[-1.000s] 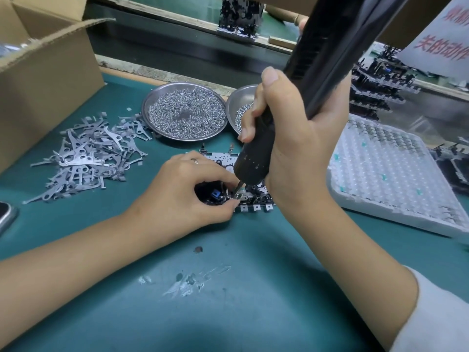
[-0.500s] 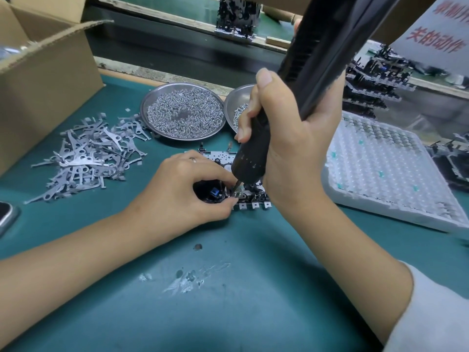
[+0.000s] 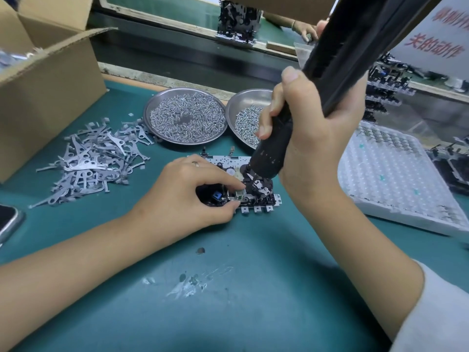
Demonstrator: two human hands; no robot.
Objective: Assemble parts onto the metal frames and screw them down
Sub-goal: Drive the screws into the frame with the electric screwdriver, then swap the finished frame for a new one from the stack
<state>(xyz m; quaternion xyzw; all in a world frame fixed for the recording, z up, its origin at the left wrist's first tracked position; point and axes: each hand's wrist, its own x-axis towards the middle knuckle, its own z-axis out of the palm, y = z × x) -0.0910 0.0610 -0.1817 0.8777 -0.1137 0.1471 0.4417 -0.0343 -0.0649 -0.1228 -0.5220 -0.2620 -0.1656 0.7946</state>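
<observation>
A metal frame [image 3: 223, 160] with black and blue parts on it lies on the green mat at the centre. My left hand [image 3: 185, 196] grips the frame's left part, thumb and fingers curled round it. My right hand [image 3: 312, 138] grips a black electric screwdriver [image 3: 330, 80], held slanted, its tip down over the frame's right part. The bit itself is hidden behind the tool's nose. A pile of flat grey metal levers [image 3: 91, 163] lies to the left.
Two steel dishes of screws [image 3: 186, 115] [image 3: 245, 123] stand behind the frame. A white dimpled tray [image 3: 396, 179] lies at the right, a cardboard box [image 3: 43, 92] at the left, a phone [image 3: 7, 219] at the left edge. Finished assemblies [image 3: 385, 90] are stacked at the back right.
The screwdriver's tip has shifted a little to the right on the frame, away from my left thumb. My left hand keeps its hold.
</observation>
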